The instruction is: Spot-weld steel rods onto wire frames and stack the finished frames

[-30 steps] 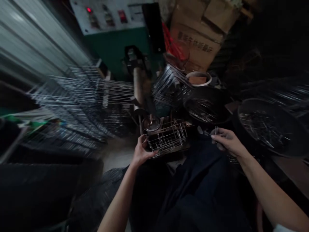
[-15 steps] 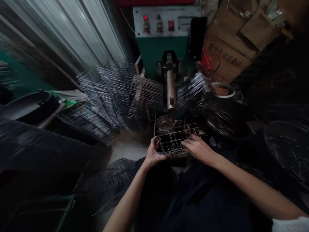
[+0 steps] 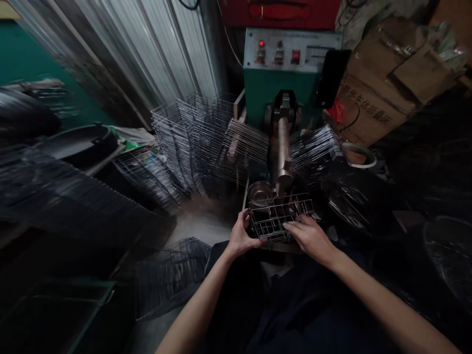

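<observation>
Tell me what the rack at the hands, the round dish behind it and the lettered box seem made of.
Rack: bare metal wire, probably steel; thin bars glint silvery grey.
Dish: likely smooth metal, from its shiny rings.
Box: matte brown cardboard, by its creased flaps.

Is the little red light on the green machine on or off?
On. The red light glows brightly near the left end of the silver panel on the green machine.

Frame centre, low: left hand [image 3: 243, 236] gripping near end of wire rack [image 3: 273, 221], right hand [image 3: 308, 236] at its right part; green machine [image 3: 283, 83] upper centre, stacked wire panels [image 3: 195, 142] left of it.
</observation>
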The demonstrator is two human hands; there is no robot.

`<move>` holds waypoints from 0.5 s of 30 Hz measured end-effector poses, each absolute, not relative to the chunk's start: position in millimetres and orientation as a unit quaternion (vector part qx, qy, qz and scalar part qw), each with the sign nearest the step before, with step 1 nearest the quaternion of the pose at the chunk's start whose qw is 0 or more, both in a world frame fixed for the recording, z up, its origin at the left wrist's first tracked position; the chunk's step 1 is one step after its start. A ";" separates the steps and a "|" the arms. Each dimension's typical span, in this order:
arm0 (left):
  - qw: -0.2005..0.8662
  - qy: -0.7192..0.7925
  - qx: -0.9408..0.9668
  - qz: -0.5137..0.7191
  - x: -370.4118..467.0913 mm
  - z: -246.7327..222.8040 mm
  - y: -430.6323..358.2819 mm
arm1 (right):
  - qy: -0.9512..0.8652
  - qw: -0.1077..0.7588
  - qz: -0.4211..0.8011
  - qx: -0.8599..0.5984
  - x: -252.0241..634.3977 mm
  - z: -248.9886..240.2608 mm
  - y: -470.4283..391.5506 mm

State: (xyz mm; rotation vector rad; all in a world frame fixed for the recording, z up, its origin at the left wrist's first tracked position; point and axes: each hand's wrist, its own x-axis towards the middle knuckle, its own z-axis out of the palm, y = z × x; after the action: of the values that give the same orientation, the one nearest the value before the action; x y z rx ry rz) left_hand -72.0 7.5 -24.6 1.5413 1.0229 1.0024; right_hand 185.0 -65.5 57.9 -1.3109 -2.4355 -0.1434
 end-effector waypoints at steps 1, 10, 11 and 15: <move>0.493 0.418 0.641 0.414 -72.3 -24.9 7.4 | -0.866 0.184 -0.053 -0.461 184.3 58.1 -65.5; 0.515 0.398 0.627 0.428 -72.4 -26.4 10.7 | -0.879 0.179 -0.090 -0.432 184.2 60.8 -62.5; 0.517 0.395 0.627 0.429 -72.7 -25.8 12.1 | -0.880 0.177 -0.097 -0.430 184.0 61.3 -61.2; 0.512 0.399 0.629 0.427 -73.2 -22.3 18.7 | -0.882 0.169 -0.107 -0.427 183.1 64.0 -55.4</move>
State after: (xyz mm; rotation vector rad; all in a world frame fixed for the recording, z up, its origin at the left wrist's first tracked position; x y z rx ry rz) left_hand -73.2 18.7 -22.3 1.5137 0.9607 1.0277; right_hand 183.1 -55.4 64.0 -1.2136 -2.5080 -0.3046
